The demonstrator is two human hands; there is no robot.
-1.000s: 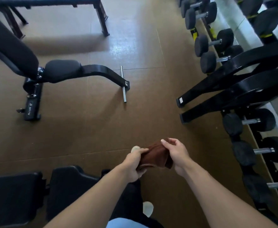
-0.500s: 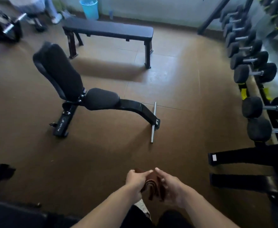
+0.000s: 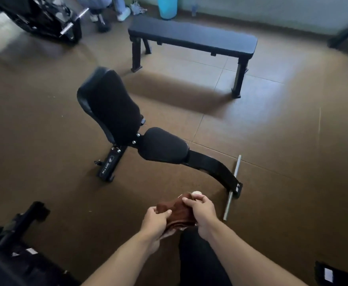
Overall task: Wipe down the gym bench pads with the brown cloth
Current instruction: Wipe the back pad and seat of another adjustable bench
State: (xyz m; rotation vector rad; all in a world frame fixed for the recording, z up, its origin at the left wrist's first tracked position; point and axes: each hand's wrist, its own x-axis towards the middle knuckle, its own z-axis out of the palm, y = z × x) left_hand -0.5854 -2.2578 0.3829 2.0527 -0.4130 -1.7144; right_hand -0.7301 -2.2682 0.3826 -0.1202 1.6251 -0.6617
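A folded brown cloth point(image 3: 176, 211) is held in front of me over the floor. My left hand point(image 3: 154, 222) grips its near left edge from below. My right hand point(image 3: 201, 210) pinches its right side, fingers curled over the top. An adjustable black bench stands ahead, with an inclined back pad point(image 3: 110, 104) and a seat pad point(image 3: 162, 145). Both hands are well short of it. A flat black bench point(image 3: 191, 37) stands farther back.
A steel bar point(image 3: 232, 187) crosses the adjustable bench's foot close to my right hand. Black equipment point(image 3: 14, 230) sits at lower left. Another machine point(image 3: 39, 15), a seated person's legs point(image 3: 105, 7) and a blue bin point(image 3: 167, 6) are at the back. My dark trouser leg point(image 3: 198, 259) is below.
The view has swung up and left: the dumbbell rack has left the frame and the benches now fill the middle. Both hands have kept hold of the cloth.
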